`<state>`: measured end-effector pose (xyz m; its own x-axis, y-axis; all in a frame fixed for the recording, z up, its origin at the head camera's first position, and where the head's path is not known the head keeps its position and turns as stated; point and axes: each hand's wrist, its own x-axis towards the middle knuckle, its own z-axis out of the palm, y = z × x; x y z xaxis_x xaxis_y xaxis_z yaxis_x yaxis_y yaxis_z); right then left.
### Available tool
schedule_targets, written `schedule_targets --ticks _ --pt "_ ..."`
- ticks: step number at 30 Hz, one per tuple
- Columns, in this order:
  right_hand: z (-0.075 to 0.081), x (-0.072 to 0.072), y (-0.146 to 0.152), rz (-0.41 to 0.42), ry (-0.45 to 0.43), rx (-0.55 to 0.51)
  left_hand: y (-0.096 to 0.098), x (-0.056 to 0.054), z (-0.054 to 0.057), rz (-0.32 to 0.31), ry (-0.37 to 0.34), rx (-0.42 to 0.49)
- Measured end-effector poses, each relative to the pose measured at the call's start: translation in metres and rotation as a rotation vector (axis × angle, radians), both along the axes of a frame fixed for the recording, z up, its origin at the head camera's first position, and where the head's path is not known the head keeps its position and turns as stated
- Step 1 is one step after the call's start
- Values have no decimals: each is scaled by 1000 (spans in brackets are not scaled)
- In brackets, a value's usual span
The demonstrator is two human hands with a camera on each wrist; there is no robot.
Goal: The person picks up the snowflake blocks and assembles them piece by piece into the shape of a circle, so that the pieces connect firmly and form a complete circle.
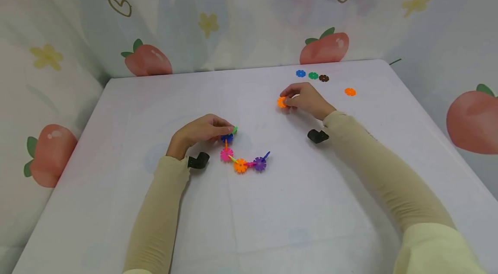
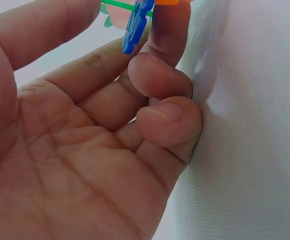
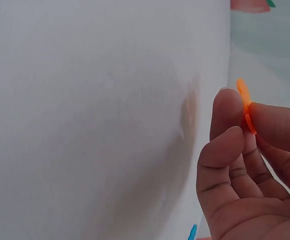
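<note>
Head view: near the middle of the frame, the left hand (image 1: 202, 129) holds the upper end of a chain of flower discs (image 1: 240, 165), its thumb and fingers closed in a narrow pinch beside a green piece (image 1: 235, 130) and a blue disc (image 1: 227, 138). From there the chain curves down and right across the white table (image 1: 272, 222), through pink and orange, to a purple disc (image 1: 260, 164) with a blue piece sticking up from it.

Right of centre and higher up, the right hand (image 1: 305, 99) pinches one orange disc (image 1: 282, 102) between thumb and fingertip, well apart from the chain; the right wrist view shows this disc nearly edge-on.

At the upper right of the table lie a blue loose disc (image 1: 301, 73), a green loose disc (image 1: 313, 75) and a brown disc (image 1: 324, 78) close together, with another orange disc (image 1: 350, 92) lower and farther right.
</note>
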<state>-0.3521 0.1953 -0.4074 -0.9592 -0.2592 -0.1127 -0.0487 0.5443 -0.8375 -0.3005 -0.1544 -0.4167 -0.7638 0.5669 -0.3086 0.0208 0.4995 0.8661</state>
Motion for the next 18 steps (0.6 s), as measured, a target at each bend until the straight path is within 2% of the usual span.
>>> schedule_targets --ticks 10,18 --pt "-1 16 -39 114 -28 -71 1 0 1 0 1 -17" --pt "-5 24 -60 172 -46 -82 2 0 2 -11 16 -37"
